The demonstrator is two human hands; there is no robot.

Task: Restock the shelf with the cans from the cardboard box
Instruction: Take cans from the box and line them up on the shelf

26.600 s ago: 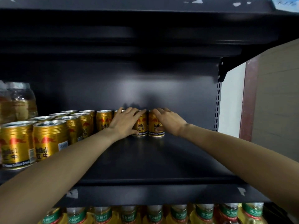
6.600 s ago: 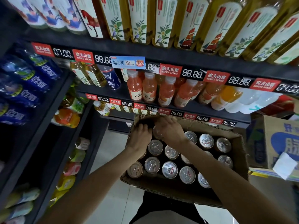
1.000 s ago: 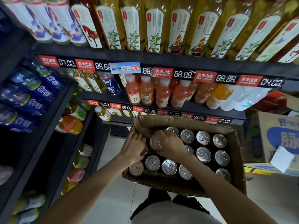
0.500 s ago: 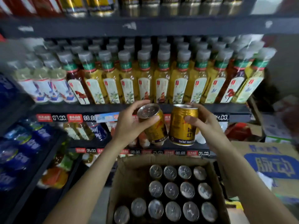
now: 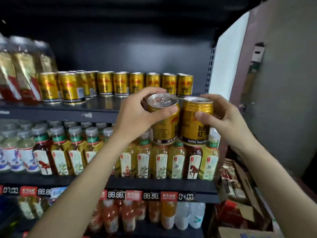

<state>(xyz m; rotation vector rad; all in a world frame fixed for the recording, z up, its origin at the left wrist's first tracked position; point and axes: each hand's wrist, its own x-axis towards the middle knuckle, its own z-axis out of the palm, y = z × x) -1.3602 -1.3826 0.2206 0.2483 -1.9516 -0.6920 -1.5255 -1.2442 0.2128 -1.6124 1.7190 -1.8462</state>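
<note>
My left hand (image 5: 135,117) grips one gold can (image 5: 164,127) near its top. My right hand (image 5: 221,117) grips a second gold can (image 5: 195,124) beside it, and the two cans touch. Both are held upright in front of the dark top shelf (image 5: 72,114), just below its front edge. A row of several matching gold cans (image 5: 120,84) stands along the back of that shelf, with a second row at the left. The cardboard box of cans is out of view.
Tall bagged goods (image 5: 18,74) fill the top shelf's left end. Bottled teas (image 5: 159,162) crowd the shelf below, orange and clear bottles (image 5: 130,215) the one under it. Cardboard boxes (image 5: 240,186) are stacked at lower right, beside a grey wall (image 5: 283,83).
Both hands lifted a can each out of the box and raised them towards the top shelf. My view tilted up, so the box dropped out of sight.
</note>
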